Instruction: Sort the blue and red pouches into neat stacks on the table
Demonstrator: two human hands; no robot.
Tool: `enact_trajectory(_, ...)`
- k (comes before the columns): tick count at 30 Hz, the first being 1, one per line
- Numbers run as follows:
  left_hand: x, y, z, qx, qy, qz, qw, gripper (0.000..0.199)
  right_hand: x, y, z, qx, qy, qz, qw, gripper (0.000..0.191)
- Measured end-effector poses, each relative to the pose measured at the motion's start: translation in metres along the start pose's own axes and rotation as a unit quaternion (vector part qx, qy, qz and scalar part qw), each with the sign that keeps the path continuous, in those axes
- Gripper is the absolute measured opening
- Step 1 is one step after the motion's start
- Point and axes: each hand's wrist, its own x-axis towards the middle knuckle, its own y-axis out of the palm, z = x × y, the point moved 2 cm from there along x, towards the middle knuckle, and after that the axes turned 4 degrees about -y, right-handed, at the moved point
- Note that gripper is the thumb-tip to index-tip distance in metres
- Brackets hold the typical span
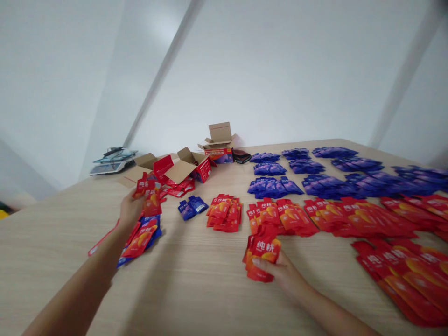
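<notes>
**Q:** State the condition of both hands.

**A:** Viewing remotely, I find the left hand (130, 205) closed on the edge of a small red bunch (151, 198), raised at the left; its fingertips are partly hidden from me. The right hand (283, 270) is clamped on a thicker red stack (262, 254), thumb laid across the front. The hands are well apart.

**Q:** Where do the held pouches stand?

**A:** The left bunch appears above a mixed pile (142, 238), red over blue. The right stack overlaps the near edge of the red row (280, 217) in my view; I cannot tell whether they touch.

**Q:** Which step is in hand, and what does the next move call for?

**A:** I judge it to be handling pouches in small bunches. In my assessment, any move from here calls for a firm, flat pinch, since loose layers could slide or fan out.

**Q:** Materials and shapes?

**A:** Flat, glossy film pouches with narrow necks, printed with orange fruit. The blue pair (192, 207) and blue rows (275, 186) have a similar sheen. The open carton (220, 156) is printed board, plain brown inside. The table (196, 289) is pale, with a fine wood-like grain.
</notes>
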Motion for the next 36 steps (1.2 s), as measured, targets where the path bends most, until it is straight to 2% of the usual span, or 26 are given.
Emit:
enact_trajectory(2,-0.037,0.017,-0.01,-0.183,-0.062,0.054,0.98,0.032,-0.005,0.006,0.01,0.07,0.019,-0.021,0.997,0.042)
enact_trajectory(4,-0.079,0.044,-0.019,-0.269,-0.146,0.117,0.945,0.025,-0.01,0.012,0.021,0.126,0.026,-0.026,0.991,0.041)
enact_trajectory(7,-0.145,0.091,-0.032,-0.305,-0.238,0.223,0.895,0.026,-0.014,0.016,0.033,0.185,0.016,-0.017,0.982,0.042)
enact_trajectory(10,-0.199,0.131,-0.043,-0.33,-0.269,0.3,0.854,0.034,-0.014,0.013,0.035,0.218,-0.004,-0.011,0.976,0.041)
enact_trajectory(12,-0.222,0.151,-0.046,-0.345,-0.271,0.322,0.839,0.04,-0.013,0.01,0.035,0.227,-0.014,-0.008,0.974,0.04)
enact_trajectory(14,-0.235,0.163,-0.047,-0.354,-0.267,0.323,0.836,0.044,-0.011,0.007,0.035,0.232,-0.024,-0.014,0.972,0.042)
enact_trajectory(18,-0.24,0.17,-0.043,-0.38,-0.228,0.283,0.851,0.052,-0.007,0.002,0.037,0.232,-0.028,-0.009,0.972,0.041)
enact_trajectory(21,-0.237,0.167,-0.041,-0.405,-0.185,0.247,0.861,0.057,-0.006,-0.001,0.037,0.228,0.0,0.017,0.973,0.039)
enact_trajectory(24,-0.237,0.163,-0.04,-0.412,-0.171,0.228,0.866,0.06,-0.006,-0.001,0.035,0.228,0.028,0.043,0.972,0.038)
enact_trajectory(27,-0.241,0.161,-0.041,-0.409,-0.176,0.231,0.865,0.057,-0.006,0.0,0.034,0.219,0.042,0.047,0.974,0.041)
enact_trajectory(32,-0.25,0.158,-0.046,-0.406,-0.211,0.266,0.849,0.048,-0.002,-0.003,0.033,0.19,0.03,-0.006,0.981,0.043)
enact_trajectory(36,-0.239,0.14,-0.037,-0.377,-0.263,0.248,0.852,0.033,0.0,-0.016,0.037,0.142,0.004,-0.039,0.989,0.041)
